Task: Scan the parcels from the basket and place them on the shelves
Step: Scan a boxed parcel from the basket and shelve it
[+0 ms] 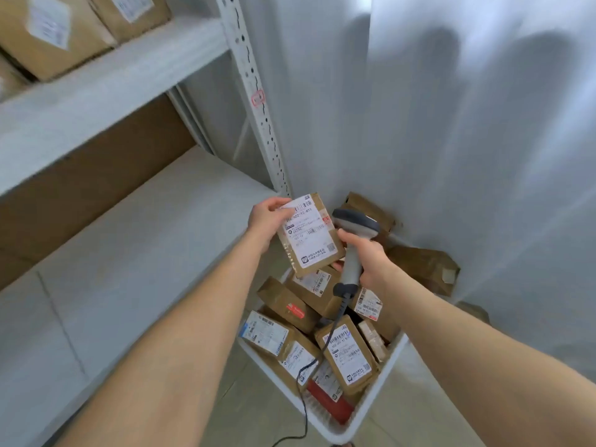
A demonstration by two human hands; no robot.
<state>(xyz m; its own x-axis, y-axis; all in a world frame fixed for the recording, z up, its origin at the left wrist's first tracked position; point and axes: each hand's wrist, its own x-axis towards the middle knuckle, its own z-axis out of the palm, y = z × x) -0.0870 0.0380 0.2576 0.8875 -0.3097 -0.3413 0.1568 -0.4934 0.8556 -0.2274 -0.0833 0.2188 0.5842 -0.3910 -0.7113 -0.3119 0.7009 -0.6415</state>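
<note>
white pleated curtain | pale tiled floor | soft shadows

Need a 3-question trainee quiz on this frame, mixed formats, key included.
1. The right hand grips: A) barcode scanner B) tape roll C) phone.
2. True or false: the left hand holds a cardboard parcel, label facing the camera.
3. Fill in: the scanner's cable trails over parcels in the white ____.
Key: 1 A; 2 true; 3 basket.
</note>
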